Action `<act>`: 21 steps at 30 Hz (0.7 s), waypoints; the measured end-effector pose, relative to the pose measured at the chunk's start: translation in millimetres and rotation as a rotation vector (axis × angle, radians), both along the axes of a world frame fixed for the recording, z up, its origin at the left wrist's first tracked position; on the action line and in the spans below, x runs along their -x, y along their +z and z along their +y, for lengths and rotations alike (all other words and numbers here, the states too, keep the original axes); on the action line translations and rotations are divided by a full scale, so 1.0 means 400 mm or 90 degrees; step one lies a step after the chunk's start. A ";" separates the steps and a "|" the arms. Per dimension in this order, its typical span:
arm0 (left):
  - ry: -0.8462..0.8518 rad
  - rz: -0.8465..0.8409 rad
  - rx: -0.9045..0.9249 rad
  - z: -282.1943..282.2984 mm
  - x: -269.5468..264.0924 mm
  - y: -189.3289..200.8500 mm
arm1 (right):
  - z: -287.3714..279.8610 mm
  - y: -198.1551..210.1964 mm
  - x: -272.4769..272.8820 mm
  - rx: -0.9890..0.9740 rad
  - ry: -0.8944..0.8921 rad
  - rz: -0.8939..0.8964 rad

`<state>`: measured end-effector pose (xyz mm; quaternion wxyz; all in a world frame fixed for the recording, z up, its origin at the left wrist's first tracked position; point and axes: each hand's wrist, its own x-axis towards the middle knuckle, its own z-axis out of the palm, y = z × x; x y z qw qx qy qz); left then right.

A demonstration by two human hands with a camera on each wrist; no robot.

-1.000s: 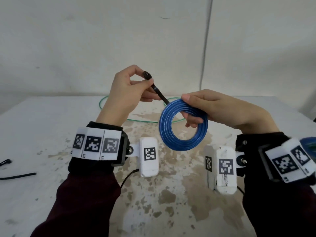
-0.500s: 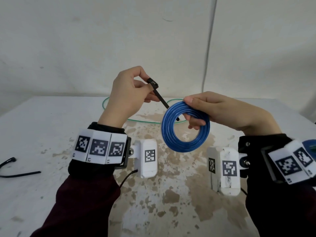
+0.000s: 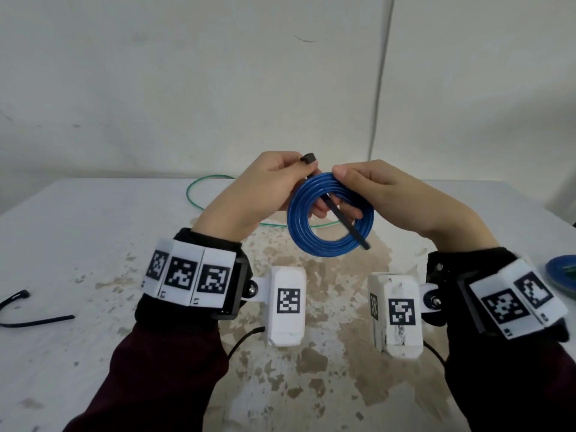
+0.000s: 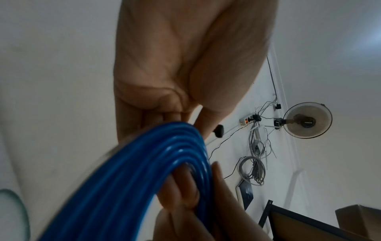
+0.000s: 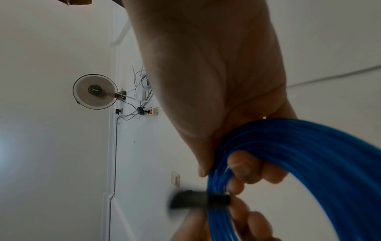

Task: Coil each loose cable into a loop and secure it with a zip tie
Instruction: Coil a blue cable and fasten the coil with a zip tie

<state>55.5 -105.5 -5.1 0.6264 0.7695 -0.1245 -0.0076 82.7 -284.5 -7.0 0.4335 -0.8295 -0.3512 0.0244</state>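
Observation:
A coiled blue cable [image 3: 314, 241] hangs in the air above the table, held at its top by my right hand [image 3: 358, 185], thumb over the coil and fingers curled under it. My left hand [image 3: 280, 179] pinches the head end of a black zip tie [image 3: 346, 226], whose strap runs down through the middle of the coil and sticks out at the lower right. In the right wrist view the blue cable [image 5: 309, 154] fills the lower right and the zip tie [image 5: 198, 199] is a dark blur crossing it. The left wrist view shows the blue cable [image 4: 144, 171] close up.
A loose green cable [image 3: 199, 198] lies in a loop on the stained white table [image 3: 93, 244] behind my hands. Black zip ties [image 3: 37, 321] lie at the table's left edge. A blue and green coil [image 3: 564, 275] sits at the far right.
My left hand moved right, up to the coil, and pushed the zip tie's strap through the coil's middle. The right hand kept holding the coil.

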 end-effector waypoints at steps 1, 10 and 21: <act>-0.013 0.009 0.018 -0.004 0.000 0.002 | 0.000 0.000 -0.001 -0.003 -0.008 -0.013; 0.016 -0.013 0.008 -0.013 -0.003 -0.013 | 0.004 -0.007 -0.007 -0.002 -0.088 -0.019; 0.024 -0.028 0.033 -0.027 -0.009 -0.018 | 0.023 -0.007 0.001 -0.046 -0.107 -0.032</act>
